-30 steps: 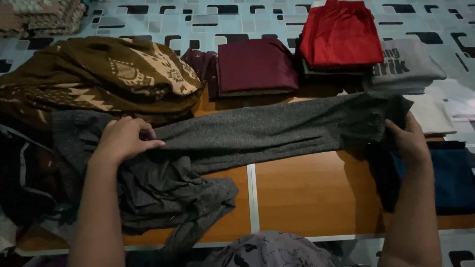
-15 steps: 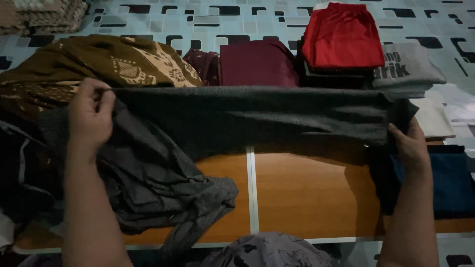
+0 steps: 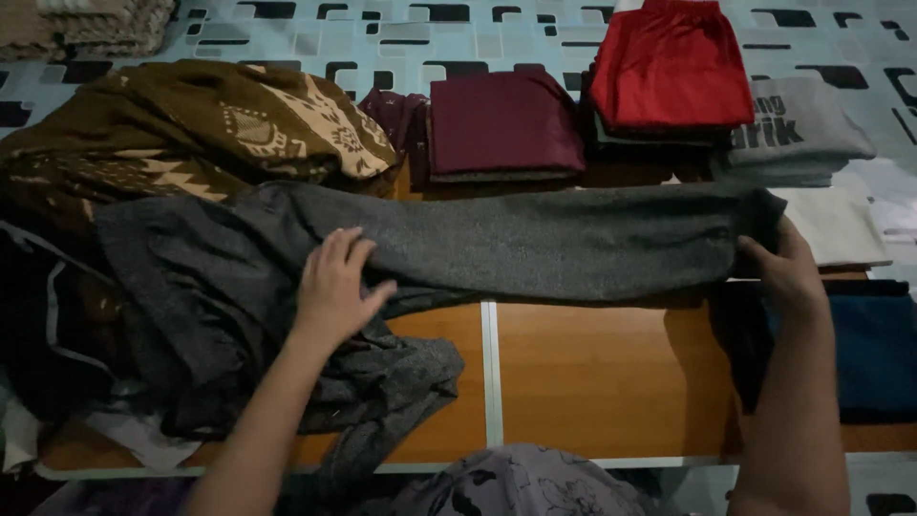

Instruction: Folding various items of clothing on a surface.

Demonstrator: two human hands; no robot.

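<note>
Low wooden table [image 3: 592, 382]: orange-brown top with a pale seam down the middle; landmark for all entries below. It stands on a patterned blue-grey floor covering [image 3: 287, 38].

Brown patterned cloth [image 3: 191, 134]: large loose heap at the table's far left corner.

Grey knit garment [image 3: 535, 244]: long, laid flat across the table from left to right, its bulk bunched at the table's left end. Half a second ago its upper edge was lifted and held taut in the air; now it lies down on the table top, stretched out lengthwise.

Dark clothes pile [image 3: 48, 325]: off the table's left edge, partly under the grey garment.

Folded items along the table's far edge: maroon piece [image 3: 501, 124], red piece [image 3: 669, 67] on a dark stack, grey printed piece [image 3: 798, 129]. A pale folded piece [image 3: 841, 225] and a dark blue folded piece [image 3: 874, 349] sit at the table's right end.

Right hand [image 3: 788, 272]: at the table's right end, fingers closed, pinching the garment's end.

Left hand [image 3: 334, 287]: has dropped from its raised grip; now fingers spread, palm down, pressing flat on the garment left of the seam.
</note>
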